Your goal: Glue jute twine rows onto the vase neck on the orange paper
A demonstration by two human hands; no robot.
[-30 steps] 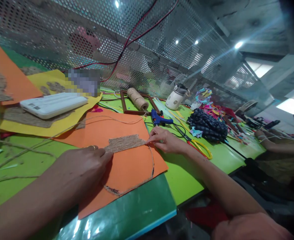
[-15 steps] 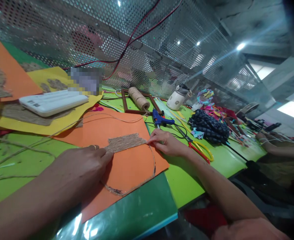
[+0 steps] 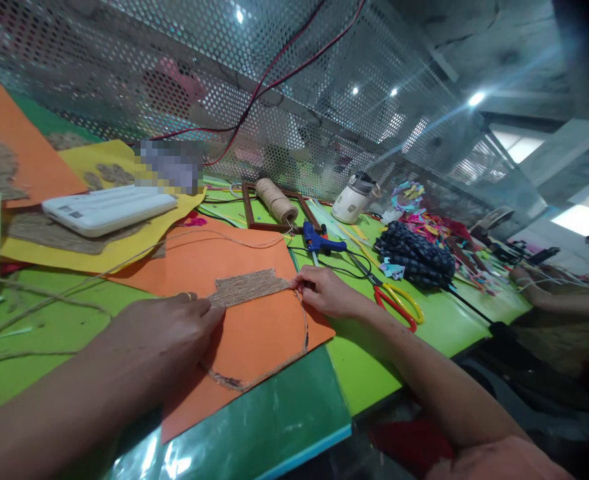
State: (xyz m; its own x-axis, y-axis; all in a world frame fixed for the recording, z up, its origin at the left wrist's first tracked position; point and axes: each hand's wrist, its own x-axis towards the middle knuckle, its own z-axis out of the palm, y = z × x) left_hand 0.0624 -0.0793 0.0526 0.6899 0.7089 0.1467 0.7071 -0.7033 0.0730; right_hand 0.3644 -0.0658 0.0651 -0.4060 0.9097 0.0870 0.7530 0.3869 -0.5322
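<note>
I am pressing my left hand (image 3: pixel 167 327) flat, fingers together, on the left end of the twine patch (image 3: pixel 250 287), gripping nothing. The patch is lying on the orange paper (image 3: pixel 254 333). I am pinching its right end between my right hand's (image 3: pixel 327 293) fingertips. The scissors (image 3: pixel 394 299) are lying just beside.

green table (image 3: pixel 414 333) bearing orange paper (image 3: pixel 254 333), scissors (image 3: pixel 394 300), glue gun (image 3: pixel 319 241).
</note>
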